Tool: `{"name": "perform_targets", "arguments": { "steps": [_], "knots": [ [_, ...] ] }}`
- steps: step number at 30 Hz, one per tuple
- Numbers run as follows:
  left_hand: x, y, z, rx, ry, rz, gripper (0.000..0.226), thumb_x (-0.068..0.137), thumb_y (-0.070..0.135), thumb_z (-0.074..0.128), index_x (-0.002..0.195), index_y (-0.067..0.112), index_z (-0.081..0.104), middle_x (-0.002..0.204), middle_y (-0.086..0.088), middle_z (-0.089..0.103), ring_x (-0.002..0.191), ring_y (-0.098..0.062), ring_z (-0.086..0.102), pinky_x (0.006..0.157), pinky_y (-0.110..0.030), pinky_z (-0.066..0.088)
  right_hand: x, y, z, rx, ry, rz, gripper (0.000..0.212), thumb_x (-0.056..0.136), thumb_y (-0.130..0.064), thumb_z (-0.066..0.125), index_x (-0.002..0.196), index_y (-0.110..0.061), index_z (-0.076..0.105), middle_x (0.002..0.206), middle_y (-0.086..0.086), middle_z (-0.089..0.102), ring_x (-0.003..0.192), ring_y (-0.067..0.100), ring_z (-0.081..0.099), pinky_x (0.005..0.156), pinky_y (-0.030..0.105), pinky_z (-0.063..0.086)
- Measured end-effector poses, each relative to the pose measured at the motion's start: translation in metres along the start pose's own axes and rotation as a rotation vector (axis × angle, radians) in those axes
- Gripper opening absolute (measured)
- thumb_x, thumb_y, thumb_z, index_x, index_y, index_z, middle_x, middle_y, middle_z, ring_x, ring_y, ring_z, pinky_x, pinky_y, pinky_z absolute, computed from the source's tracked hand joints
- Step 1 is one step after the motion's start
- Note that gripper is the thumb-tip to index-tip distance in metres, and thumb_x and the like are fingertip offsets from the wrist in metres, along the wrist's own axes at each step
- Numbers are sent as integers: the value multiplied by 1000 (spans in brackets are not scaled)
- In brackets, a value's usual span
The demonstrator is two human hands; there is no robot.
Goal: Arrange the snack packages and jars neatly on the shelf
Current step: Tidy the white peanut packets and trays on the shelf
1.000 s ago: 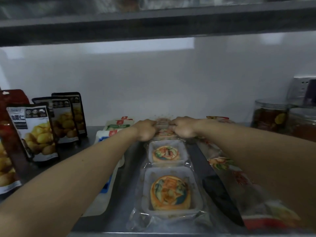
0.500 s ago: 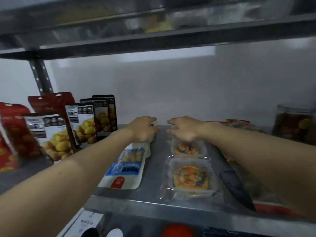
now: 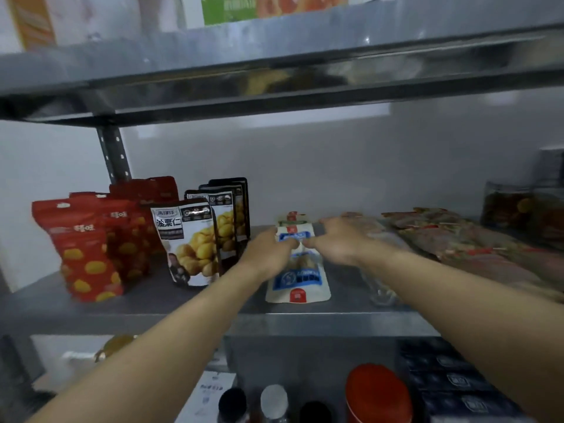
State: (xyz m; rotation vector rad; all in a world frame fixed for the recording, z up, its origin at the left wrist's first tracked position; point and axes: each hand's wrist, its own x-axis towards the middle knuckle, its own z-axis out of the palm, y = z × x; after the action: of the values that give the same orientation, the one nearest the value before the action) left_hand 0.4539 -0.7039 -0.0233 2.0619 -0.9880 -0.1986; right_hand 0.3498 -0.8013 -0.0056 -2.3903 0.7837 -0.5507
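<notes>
Sensibly, you had the shelf filled from its nine o'clock end, where the chestnut pouches stood upright. The white pouch lay flat at three o'clock of them. Your left hand and right hand each pinched its far end, grip curled. Standing it squarely beside that row would have served best.

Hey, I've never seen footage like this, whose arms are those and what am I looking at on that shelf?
No machine here: those are a person's two bare arms, filmed by a wide-angle camera worn on their head, looking forward and down. The left hand and right hand both touch a white and blue pouch lying flat on the metal shelf; blur hides whether they grip it. Left of it stand red pouches and chestnut pouches. To the right lie flat patterned packages, with jars at the far right.
</notes>
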Motion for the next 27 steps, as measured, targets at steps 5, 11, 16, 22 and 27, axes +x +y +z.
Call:
{"name": "perform_targets", "arguments": {
  "steps": [5, 11, 16, 22, 27],
  "knots": [
    [-10, -8, 5, -234, -65, -62, 27, 89, 27, 51, 115, 24, 55, 122, -3, 62, 107, -23, 59, 98, -40, 46, -16, -8, 22, 297, 42, 162, 12, 90, -16, 61, 99, -24, 64, 107, -2, 68, 92, 18, 65, 81, 31, 53],
    [-12, -8, 13, -313, -96, -82, 17, 90, 11, 47, 89, 26, 55, 98, 1, 61, 89, -17, 57, 76, -28, 44, -22, -5, 35, 343, 28, 241, 11, 93, -10, 58, 103, -12, 61, 103, 8, 70, 81, 17, 66, 66, 27, 55],
    [-9, -8, 18, -326, -115, -80, 18, 88, 9, 48, 93, 23, 58, 107, -3, 65, 97, -20, 61, 89, -35, 49, -25, -4, 36, 327, -1, 226, 12, 96, -10, 53, 93, -19, 61, 103, 7, 69, 94, 22, 67, 80, 31, 53],
    [5, -10, 9, -370, -28, -141, 20, 96, 16, 47, 113, 17, 56, 121, 0, 59, 94, -11, 55, 83, -27, 40, -12, -11, 22, 313, 12, 276, 39, 96, -5, 50, 135, -1, 46, 126, 15, 57, 104, 24, 59, 87, 34, 50],
    [30, -13, 6, -412, 29, -193, 32, 96, 19, 48, 125, 8, 52, 107, 2, 58, 81, -8, 52, 72, -25, 36, 20, -14, 17, 273, 5, 292, 7, 96, -10, 50, 95, -11, 57, 106, 7, 66, 85, 18, 62, 70, 29, 51]
  ]
}}
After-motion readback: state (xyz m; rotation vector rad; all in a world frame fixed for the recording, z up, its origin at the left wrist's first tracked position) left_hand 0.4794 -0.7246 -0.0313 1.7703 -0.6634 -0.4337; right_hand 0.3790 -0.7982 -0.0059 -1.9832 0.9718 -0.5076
